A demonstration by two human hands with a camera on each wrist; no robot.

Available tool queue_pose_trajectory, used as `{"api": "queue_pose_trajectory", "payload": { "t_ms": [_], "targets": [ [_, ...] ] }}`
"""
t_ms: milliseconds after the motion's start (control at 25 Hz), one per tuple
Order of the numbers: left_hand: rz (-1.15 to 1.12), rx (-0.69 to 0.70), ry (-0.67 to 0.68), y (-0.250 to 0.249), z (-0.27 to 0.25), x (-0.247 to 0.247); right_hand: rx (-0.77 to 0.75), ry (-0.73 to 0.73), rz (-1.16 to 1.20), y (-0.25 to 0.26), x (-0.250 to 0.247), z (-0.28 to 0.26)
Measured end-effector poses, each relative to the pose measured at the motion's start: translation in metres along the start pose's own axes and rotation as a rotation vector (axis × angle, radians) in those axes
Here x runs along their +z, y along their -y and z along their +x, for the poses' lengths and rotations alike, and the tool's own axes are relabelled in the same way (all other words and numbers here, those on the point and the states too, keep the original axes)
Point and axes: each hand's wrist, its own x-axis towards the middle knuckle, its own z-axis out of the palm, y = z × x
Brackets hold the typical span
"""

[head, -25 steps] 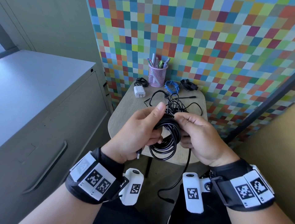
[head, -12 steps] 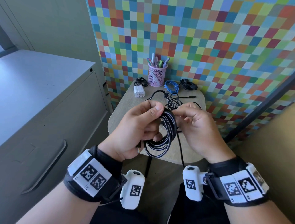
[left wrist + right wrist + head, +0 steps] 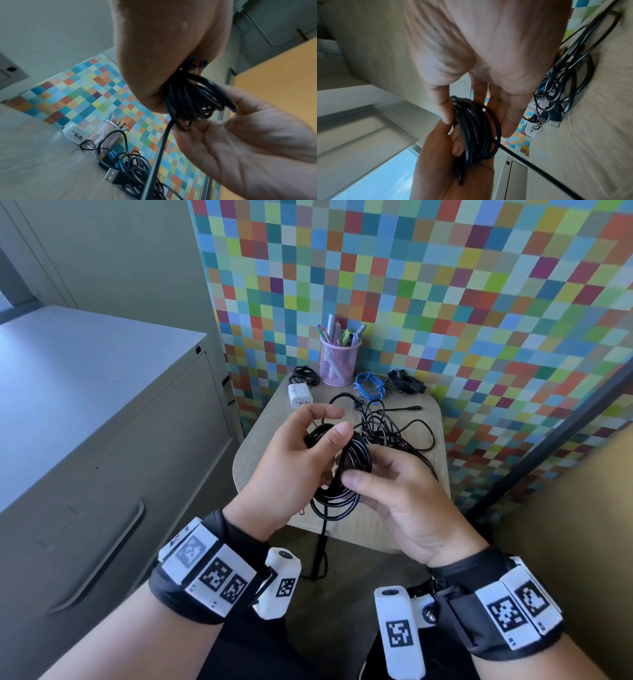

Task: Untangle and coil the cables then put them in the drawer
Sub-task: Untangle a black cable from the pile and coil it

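Observation:
A black cable coil hangs between my two hands above the near part of the small table. My left hand grips its top, thumb pressed on the loops and index finger lifted. My right hand pinches the coil between thumb and fingers from the right. The coil's loose tail drops past the table edge toward the floor. A tangle of black cables lies on the table behind the hands. The grey cabinet's drawer, with a curved handle, stands closed on the left.
At the back of the table stand a pink mesh pen cup, a white charger, a blue coiled cable and two small black bundles. A chequered coloured wall panel closes off the far side.
Both hands moved forward and up over the table with the coil. My right hand turned so its thumb is on the near side. My left index finger lifted off the loops.

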Motion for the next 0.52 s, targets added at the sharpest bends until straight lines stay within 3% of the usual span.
{"api": "queue_pose_trajectory", "payload": {
  "t_ms": [160,360,520],
  "targets": [
    [0.232,0.124,-0.001,0.010,0.002,0.004,-0.064,-0.144,-0.216,-0.009,0.002,0.007],
    [0.063,0.027,0.062,0.007,0.006,0.008,-0.160,-0.247,-0.077,-0.013,0.017,0.010],
    [-0.002,-0.014,0.040,0.000,0.004,0.007,-0.196,-0.205,-0.188,-0.018,0.009,0.014]
  ]
}}
